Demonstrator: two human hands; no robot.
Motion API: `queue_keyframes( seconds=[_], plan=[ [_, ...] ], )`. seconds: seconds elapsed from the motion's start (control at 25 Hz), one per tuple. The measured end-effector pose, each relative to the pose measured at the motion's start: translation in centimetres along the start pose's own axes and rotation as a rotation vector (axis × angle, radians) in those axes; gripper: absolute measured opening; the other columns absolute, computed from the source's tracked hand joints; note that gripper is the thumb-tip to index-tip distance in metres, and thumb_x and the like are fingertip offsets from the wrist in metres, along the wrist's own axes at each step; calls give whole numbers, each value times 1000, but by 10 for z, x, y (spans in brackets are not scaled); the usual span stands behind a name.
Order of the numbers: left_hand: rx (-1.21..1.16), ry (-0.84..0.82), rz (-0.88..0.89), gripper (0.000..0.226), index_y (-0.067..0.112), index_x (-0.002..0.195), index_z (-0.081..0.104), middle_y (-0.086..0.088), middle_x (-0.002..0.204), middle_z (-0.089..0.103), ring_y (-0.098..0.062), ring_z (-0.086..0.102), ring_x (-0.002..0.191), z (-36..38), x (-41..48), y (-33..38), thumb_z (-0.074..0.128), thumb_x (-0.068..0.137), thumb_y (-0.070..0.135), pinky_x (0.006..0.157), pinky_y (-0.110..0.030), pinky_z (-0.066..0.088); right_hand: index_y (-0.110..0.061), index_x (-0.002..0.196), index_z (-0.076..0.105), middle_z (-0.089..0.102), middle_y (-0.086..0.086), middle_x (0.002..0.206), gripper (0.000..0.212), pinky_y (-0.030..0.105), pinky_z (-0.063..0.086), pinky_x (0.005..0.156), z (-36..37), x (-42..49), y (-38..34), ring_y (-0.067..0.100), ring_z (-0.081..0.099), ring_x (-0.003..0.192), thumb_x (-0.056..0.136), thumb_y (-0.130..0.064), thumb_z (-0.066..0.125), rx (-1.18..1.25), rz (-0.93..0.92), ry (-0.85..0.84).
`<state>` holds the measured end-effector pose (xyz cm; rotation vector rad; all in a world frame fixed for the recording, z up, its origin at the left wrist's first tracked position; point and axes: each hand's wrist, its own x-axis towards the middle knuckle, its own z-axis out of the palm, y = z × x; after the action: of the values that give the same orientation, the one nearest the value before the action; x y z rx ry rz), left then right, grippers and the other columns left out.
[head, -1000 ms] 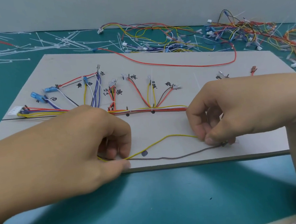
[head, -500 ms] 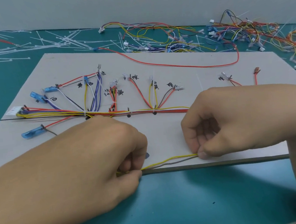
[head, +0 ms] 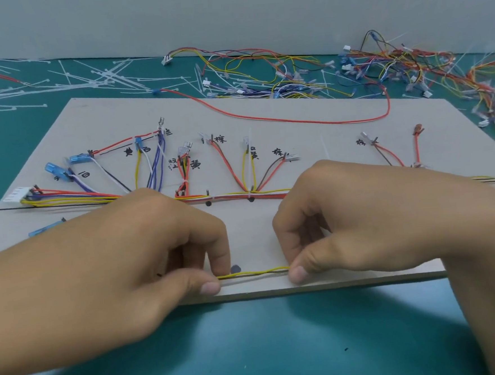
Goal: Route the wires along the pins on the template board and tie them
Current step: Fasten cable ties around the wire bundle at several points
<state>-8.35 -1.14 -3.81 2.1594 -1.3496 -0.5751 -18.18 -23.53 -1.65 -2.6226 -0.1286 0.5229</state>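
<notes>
The grey template board (head: 308,107) lies on a teal table, with coloured wires fanned out to labelled pins and gathered into a horizontal bundle (head: 229,196). Near the board's front edge a yellow wire and a brown wire (head: 253,273) run side by side, stretched taut. My left hand (head: 145,253) pinches their left end between thumb and forefinger. My right hand (head: 359,217) pinches their right end the same way. A dark pin mark (head: 235,268) sits just above the pair, beside my left forefinger.
A long red wire (head: 279,119) loops across the back of the board. Loose white cable ties (head: 66,80) lie at the back left of the table, and a tangle of spare wire harnesses (head: 378,67) fills the back right.
The yellow wire, which arched up from the brown one, now lies straight against it. My hands have come closer together and nearer the board's front edge.
</notes>
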Motion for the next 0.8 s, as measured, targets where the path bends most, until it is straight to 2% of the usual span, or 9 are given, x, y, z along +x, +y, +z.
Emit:
queue_keyframes(
  seconds=[0.08, 0.12, 0.2, 0.28, 0.36, 0.44, 0.56, 0.64, 0.8],
  plan=[
    [-48, 29, -8, 20, 43, 69, 62, 26, 65, 62, 7, 61, 68, -1, -4, -9, 74, 82, 50, 62, -7, 40, -26, 78, 70, 65, -10, 66, 18, 31, 49, 54, 2, 3, -1, 9, 58, 59, 81, -40, 82, 30, -4, -1],
    [11, -23, 6, 10, 42, 74, 65, 28, 71, 65, 4, 64, 71, -6, -7, -10, 71, 78, 50, 60, -10, 46, -24, 77, 71, 65, -10, 64, 19, 29, 48, 52, 3, 5, -2, 8, 58, 57, 81, -39, 82, 47, -15, -2],
    [130, -53, 48, 12, 49, 86, 66, 27, 78, 67, -2, 67, 72, -11, -6, -11, 65, 74, 52, 57, -23, 54, -20, 74, 72, 63, -9, 60, 19, 23, 44, 50, 3, 10, -4, 5, 55, 54, 82, -33, 83, 128, -46, 22],
    [144, -78, 36, 16, 50, 87, 65, 27, 79, 67, -2, 67, 70, -15, -6, -11, 59, 74, 57, 54, -24, 54, -14, 73, 73, 63, -5, 58, 18, 21, 43, 52, -2, 15, -3, 3, 53, 53, 87, -25, 80, 266, -50, 140],
    [169, -82, 38, 18, 50, 86, 64, 27, 78, 67, 0, 66, 69, -15, -5, -10, 55, 73, 58, 52, -19, 52, -14, 74, 75, 66, 0, 60, 17, 21, 42, 50, -15, 17, 1, 7, 53, 54, 88, -23, 77, 333, -9, 350],
    [177, -74, 40, 17, 50, 85, 63, 28, 79, 66, 0, 65, 69, -13, -5, -10, 54, 73, 58, 52, -17, 49, -18, 74, 75, 70, -1, 62, 16, 18, 42, 47, -34, 19, 6, 8, 58, 53, 87, -27, 76, 288, 60, 506],
    [194, -66, 26, 21, 49, 85, 63, 29, 79, 66, -1, 64, 71, -15, -1, -12, 50, 71, 58, 51, -19, 50, -28, 78, 76, 72, -11, 67, 9, 15, 45, 48, -61, 44, 19, 2, 64, 58, 85, -30, 71, 110, 202, 523],
    [202, -78, 15, 23, 49, 86, 63, 28, 79, 66, -2, 64, 73, -14, -1, -12, 49, 71, 58, 53, -24, 52, -28, 82, 77, 70, -11, 65, 11, 16, 44, 51, -75, 75, 38, 4, 64, 62, 87, -23, 69, 78, 274, 585],
    [148, -91, -16, 15, 49, 88, 66, 25, 80, 69, -5, 64, 78, -13, 1, -8, 61, 74, 48, 62, -31, 54, -19, 106, 79, 65, -6, 82, 25, 17, 44, 67, -97, 144, 77, 11, 60, 75, 89, -8, 65, -31, 319, 655]
  ],
)
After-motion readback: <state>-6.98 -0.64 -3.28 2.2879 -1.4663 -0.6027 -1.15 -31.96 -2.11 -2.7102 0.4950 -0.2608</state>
